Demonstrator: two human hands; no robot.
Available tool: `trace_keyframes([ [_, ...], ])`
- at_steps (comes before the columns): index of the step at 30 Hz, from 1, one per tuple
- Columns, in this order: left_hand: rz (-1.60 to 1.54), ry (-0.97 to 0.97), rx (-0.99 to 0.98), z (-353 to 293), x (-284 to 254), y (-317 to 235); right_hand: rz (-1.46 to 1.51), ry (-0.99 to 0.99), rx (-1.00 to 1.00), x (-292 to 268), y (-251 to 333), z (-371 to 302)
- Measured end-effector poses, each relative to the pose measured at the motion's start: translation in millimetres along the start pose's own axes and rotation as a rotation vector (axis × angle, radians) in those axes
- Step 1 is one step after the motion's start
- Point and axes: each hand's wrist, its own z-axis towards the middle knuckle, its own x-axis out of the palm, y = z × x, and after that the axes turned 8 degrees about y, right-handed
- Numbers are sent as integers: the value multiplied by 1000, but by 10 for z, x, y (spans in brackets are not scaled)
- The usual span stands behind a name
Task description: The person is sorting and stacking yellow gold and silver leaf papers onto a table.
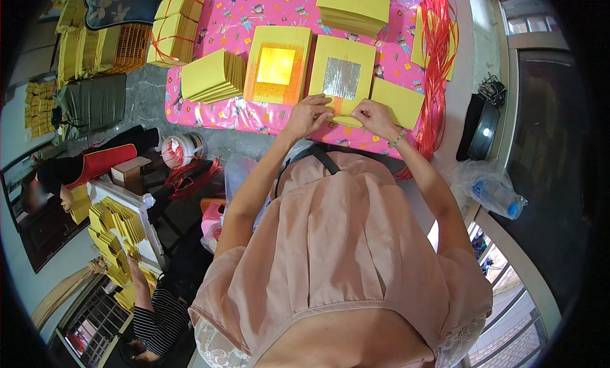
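At the near edge of the table, both hands are at a stack of yellow joss paper with a silver foil square and an orange patch. My left hand has its fingers closed at the left of the top sheet's near edge. My right hand pinches that edge at the right. Between them the near edge is curled or folded over into a narrow strip. To the left lies another joss paper stack with a shiny gold square. Folded yellow papers fan out farther left, and a folded yellow piece lies beside my right hand.
A pink patterned cloth covers the table. Red plastic strands hang along its right side. Tied yellow bundles and a tall yellow stack stand at the back. Two people work at a white table on the left.
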Motion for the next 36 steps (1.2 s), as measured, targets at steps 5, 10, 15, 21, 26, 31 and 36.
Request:
trace_keyframes([
  [5, 29, -11, 8, 12, 16, 21, -46, 10, -19, -23, -17, 14],
  [10, 54, -31, -5, 38, 12, -27, -70, 38, -21, -57, 68, -10],
  [15, 73, -77, -26, 67, -32, -123, -519, -281, -480, -43, 306, -75],
  [21, 222, 35, -71, 267, -218, -306, -369, -140, -214, -147, 189, 44],
  [26, 393, -224, 74, 311, -142, -443, -227, -146, -105, -498, 152, 390],
  [31, 347, -57, 50, 488, -20, -394, -213, -289, -173, -758, -76, 884],
  [36, 397, -49, 18, 721, -39, -275, -365, -305, -29, -858, -99, 1180],
])
